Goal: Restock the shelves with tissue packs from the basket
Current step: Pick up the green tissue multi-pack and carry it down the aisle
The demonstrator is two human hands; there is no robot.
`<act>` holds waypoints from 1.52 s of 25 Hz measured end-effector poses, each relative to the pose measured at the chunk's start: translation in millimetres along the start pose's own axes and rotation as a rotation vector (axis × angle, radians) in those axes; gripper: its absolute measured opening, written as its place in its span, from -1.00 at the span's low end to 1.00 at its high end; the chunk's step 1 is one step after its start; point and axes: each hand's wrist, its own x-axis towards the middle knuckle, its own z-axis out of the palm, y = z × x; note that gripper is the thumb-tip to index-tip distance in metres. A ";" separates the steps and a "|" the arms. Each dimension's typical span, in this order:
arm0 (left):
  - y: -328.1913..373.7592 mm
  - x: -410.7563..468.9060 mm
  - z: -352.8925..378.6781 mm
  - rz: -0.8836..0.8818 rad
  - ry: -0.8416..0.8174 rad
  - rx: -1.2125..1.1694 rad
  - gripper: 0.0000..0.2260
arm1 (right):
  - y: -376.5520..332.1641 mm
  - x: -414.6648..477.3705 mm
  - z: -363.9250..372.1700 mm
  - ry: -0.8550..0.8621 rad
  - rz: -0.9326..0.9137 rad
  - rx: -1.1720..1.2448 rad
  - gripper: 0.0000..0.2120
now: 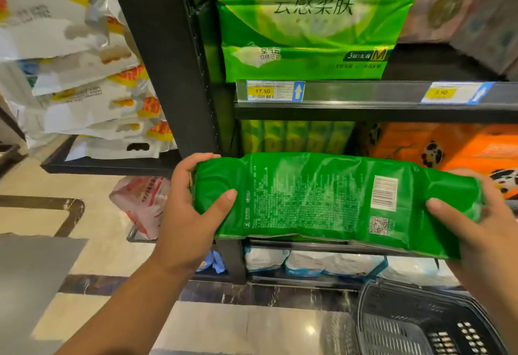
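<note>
A long green tissue pack point(322, 200) is held flat in front of the middle shelf, its barcode side up. My left hand point(193, 200) grips its left end, thumb on top and fingers curled round the edge. At the pack's right end my right hand point(473, 220) grips the same way. Behind the pack, more green tissue packs point(294, 136) stand on the middle shelf. The black plastic basket point(420, 323) sits on the floor at the lower right; what it holds is hidden.
A big green tissue bag point(308, 23) fills the upper shelf above a 17.50 price tag point(274, 91). Orange panda-print packs point(448, 150) sit at the right, white packs point(314, 262) on the bottom shelf. A black upright post point(168, 60) divides off white bags point(84, 88) at left.
</note>
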 end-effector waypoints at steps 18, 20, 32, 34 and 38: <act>-45.1 28.9 43.7 0.190 0.113 0.179 -0.57 | 23.2 77.3 -16.1 -0.156 -0.124 -0.057 -0.38; -54.2 32.9 51.5 0.177 0.147 0.216 -0.57 | 31.6 88.2 -16.3 -0.157 -0.110 -0.005 -0.40; -60.5 63.1 80.9 0.214 0.234 0.304 -0.58 | 54.9 137.5 -26.6 -0.165 -0.096 0.037 -0.56; -56.9 69.2 83.6 0.234 0.246 0.316 -0.61 | 55.2 139.4 -27.8 -0.137 -0.095 0.044 -0.66; -57.0 78.5 87.0 0.261 0.236 0.334 -0.64 | 54.9 147.1 -33.3 -0.114 -0.124 0.069 -0.64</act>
